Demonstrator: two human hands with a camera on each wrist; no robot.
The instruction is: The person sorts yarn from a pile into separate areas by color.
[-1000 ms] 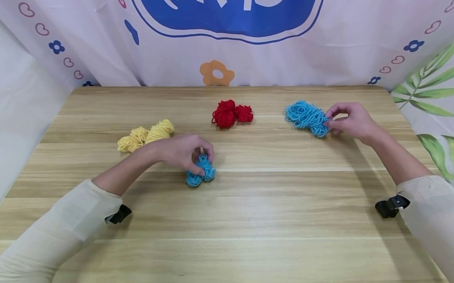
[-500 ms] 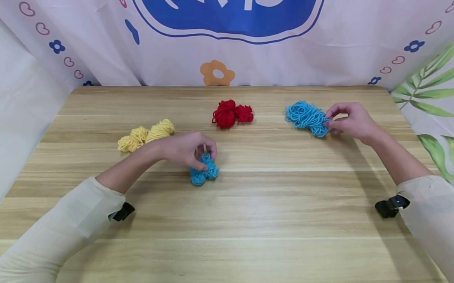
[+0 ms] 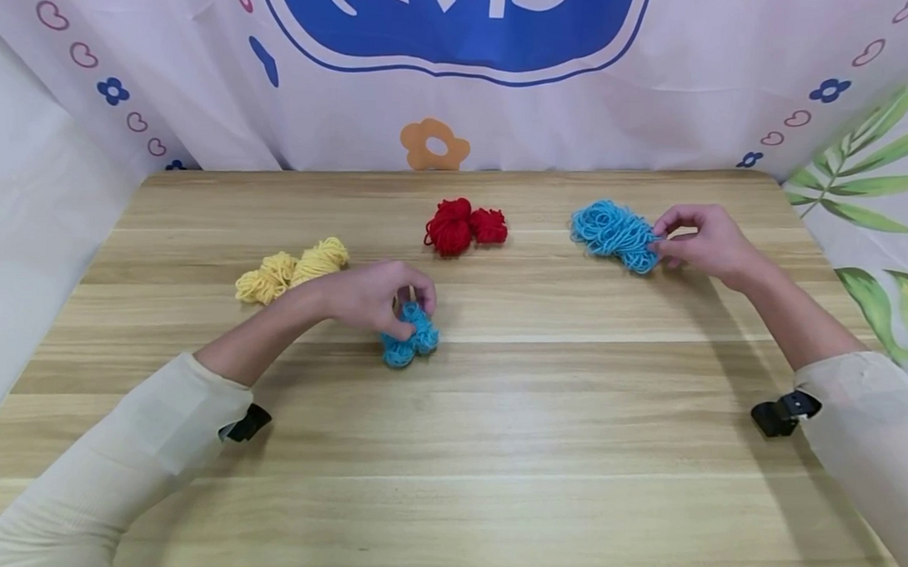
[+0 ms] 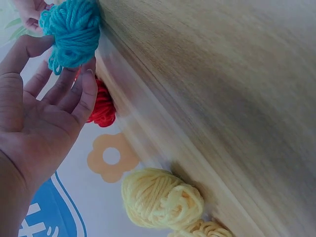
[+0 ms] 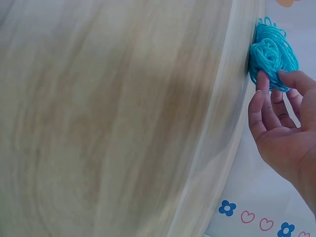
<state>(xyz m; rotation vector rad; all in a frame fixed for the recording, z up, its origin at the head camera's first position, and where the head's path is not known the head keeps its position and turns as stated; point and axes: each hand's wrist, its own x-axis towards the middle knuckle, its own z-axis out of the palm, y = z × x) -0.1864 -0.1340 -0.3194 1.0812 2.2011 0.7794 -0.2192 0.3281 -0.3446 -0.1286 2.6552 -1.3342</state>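
In the head view my left hand [image 3: 374,297] grips a small blue yarn bundle [image 3: 424,339] near the middle of the table. The left wrist view shows thumb and fingers on either side of that blue bundle [image 4: 79,32]. At the back right, my right hand [image 3: 699,240] pinches the near end of a larger, looser blue yarn bundle [image 3: 613,232]. Thumb and fingertips meet its strands [image 5: 271,54] in the right wrist view. Red yarn [image 3: 452,228] in two adjoining clumps lies at the back centre. Yellow yarn [image 3: 321,260] rests behind my left wrist, partly covered by it.
The wooden table [image 3: 492,468] ends at a printed cloth backdrop [image 3: 339,121] along its far edge. A leaf-patterned cloth [image 3: 870,185] hangs at the right. Black cameras [image 3: 783,413] are strapped at both sleeves.
My left hand has shifted slightly to the right and away from me, carrying the small blue yarn bundle with it. The right hand stays in place on the larger bundle.
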